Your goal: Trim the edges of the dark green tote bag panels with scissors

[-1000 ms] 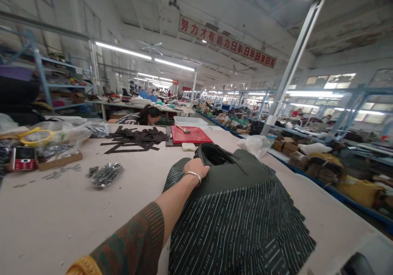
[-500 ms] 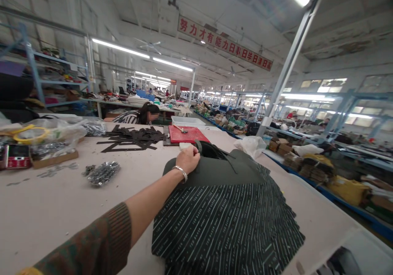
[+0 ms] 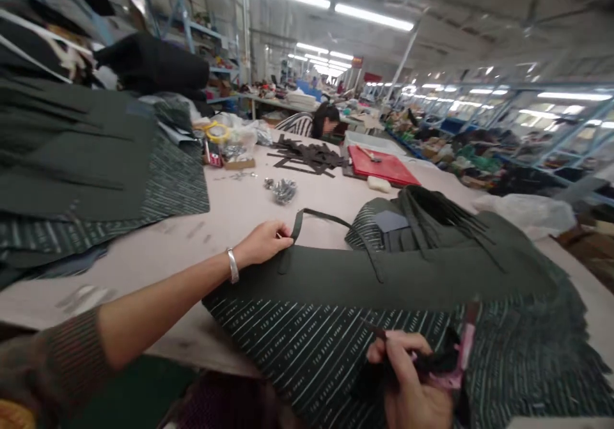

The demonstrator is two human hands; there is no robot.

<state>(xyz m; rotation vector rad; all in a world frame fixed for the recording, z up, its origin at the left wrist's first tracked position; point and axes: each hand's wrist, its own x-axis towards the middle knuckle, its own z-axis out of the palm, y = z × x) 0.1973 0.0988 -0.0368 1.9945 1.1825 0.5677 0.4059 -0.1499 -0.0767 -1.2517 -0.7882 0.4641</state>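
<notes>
My left hand (image 3: 268, 242) pinches the top edge of a dark green fabric panel (image 3: 336, 275), at the foot of its looped strap handle (image 3: 330, 215). Below its plain green band the panel shows striped, lettered lining (image 3: 297, 346). Low on the right, my right hand (image 3: 407, 378) is closed around a pink and black tool (image 3: 463, 355), blurred, its kind unclear. A thin pointed tip sticks out beside those fingers, over the lining. Behind the held panel lies a stack of similar green pieces (image 3: 513, 243) with dark straps.
More green panels (image 3: 105, 167) are piled at the left. Farther back are a bag of metal fittings (image 3: 284, 191), dark strips (image 3: 307, 154), a red board (image 3: 384, 165) with a hammer (image 3: 368, 154), and clear plastic (image 3: 527, 215). A person (image 3: 307, 122) leans at the table's far side.
The view has swung left. My left hand has drawn one panel leftward off the stack, its handle now standing up. My right hand has come into view with the pink and black tool.
</notes>
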